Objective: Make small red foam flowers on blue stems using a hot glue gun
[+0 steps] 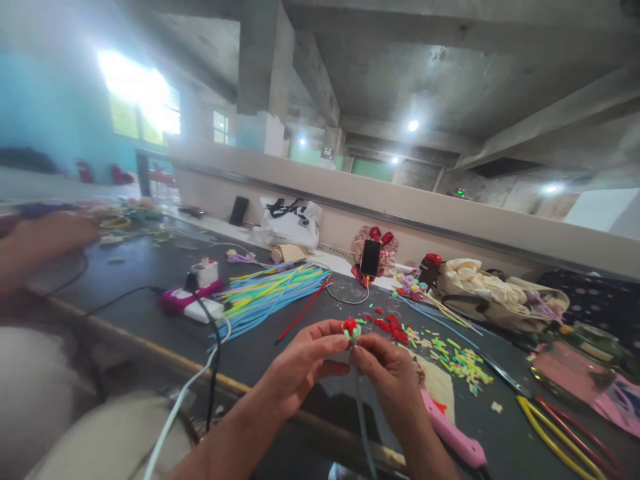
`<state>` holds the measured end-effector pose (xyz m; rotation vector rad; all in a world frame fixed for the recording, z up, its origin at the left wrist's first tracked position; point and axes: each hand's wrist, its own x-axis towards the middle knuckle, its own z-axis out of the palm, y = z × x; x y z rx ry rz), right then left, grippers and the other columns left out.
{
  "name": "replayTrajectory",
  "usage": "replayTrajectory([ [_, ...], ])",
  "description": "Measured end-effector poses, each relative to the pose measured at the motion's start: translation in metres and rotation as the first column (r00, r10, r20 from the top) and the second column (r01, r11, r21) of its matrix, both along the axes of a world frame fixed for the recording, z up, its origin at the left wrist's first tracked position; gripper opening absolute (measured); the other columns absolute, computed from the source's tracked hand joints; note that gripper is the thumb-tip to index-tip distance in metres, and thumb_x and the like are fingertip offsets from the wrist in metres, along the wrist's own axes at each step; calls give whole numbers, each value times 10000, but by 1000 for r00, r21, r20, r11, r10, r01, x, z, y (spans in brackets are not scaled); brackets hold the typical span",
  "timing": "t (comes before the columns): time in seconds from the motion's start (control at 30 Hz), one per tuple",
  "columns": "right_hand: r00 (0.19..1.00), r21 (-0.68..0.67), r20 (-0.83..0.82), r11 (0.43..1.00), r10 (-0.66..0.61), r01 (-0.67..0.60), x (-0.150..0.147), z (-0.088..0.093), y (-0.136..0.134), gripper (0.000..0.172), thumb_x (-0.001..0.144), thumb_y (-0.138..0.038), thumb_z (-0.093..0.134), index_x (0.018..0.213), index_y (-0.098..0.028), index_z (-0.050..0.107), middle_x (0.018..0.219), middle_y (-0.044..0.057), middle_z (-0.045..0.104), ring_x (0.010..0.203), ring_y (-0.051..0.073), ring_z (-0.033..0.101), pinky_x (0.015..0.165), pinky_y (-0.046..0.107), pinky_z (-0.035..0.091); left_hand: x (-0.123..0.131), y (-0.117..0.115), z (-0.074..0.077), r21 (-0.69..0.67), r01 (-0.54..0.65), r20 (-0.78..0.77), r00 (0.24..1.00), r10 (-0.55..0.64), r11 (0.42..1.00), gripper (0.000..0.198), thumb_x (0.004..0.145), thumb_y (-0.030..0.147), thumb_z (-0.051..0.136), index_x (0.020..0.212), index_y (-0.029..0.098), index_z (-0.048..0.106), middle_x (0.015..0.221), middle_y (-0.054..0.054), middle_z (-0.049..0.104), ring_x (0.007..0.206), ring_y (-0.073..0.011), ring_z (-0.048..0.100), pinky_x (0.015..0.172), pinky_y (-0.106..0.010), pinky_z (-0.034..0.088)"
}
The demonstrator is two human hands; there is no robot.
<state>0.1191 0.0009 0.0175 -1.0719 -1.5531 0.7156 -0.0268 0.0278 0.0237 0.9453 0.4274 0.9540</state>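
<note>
A small flower (351, 327) with a red head and pale green pieces beneath it is held between my two hands above the table's front edge. My left hand (305, 363) has its thumb and fingertips closed at the flower's left side. From the right, the thumb and forefinger of my right hand (387, 370) pinch just below the head. A thin grey-blue stem (363, 417) hangs down from that pinch. Just beyond the hands lie small red pieces (393, 327). Near my right wrist rests a pink-handled tool (455, 433) on a beige cloth (440, 387).
Fuzzy coloured stems (280, 293) lie at left, beside a purple-and-white power strip (193, 301). A phone (371, 257) leans at the back. Yellow-green snippets (465, 363), scissors (505, 377) and a bag (495, 293) are at right. Another person's arm (50, 243) reaches in at far left.
</note>
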Motion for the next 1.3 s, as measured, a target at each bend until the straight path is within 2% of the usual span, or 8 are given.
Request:
replayTrajectory([
  [0.17,1000,0,12,1000,-20,20,-2,0,1,148,750,-237,569,823,-194,690,621,-27,595,575,107,480,523,205,336,1,4,-3,-7,-20,-5,1000,20,1000,189,673,203,640,850,138,629,796,-39,595,703,-123,548,592,-227,476],
  [0.37,999,28,28,999,-30,30,-3,-1,-1,151,738,-215,572,811,-198,703,606,-20,595,566,112,475,520,211,335,-1,7,-5,-29,-11,1,1000,11,1000,158,675,159,635,831,135,629,760,-20,588,620,-91,535,501,-190,486],
  [0.53,999,18,12,999,-43,43,-4,0,1,163,727,-197,569,812,-197,708,641,-6,632,587,125,509,541,219,361,-4,10,-8,-89,33,68,997,-27,995,173,713,215,593,858,129,632,851,-63,616,784,-168,571,501,-230,516],
  [0.87,996,-13,43,997,-77,77,-6,1,0,163,724,-203,565,792,-202,713,605,-8,628,581,135,524,537,219,381,-3,10,-8,-102,20,11,1000,-19,995,169,665,159,639,834,147,632,802,-32,632,707,-142,588,475,-204,505],
  [1.3,994,2,68,997,-82,82,-5,0,2,172,718,-198,554,776,-191,716,587,-8,623,570,133,523,536,217,389,-1,13,-10,-104,17,-5,1000,-18,994,157,690,173,622,845,149,612,796,-28,615,691,-135,576,449,-202,506],
])
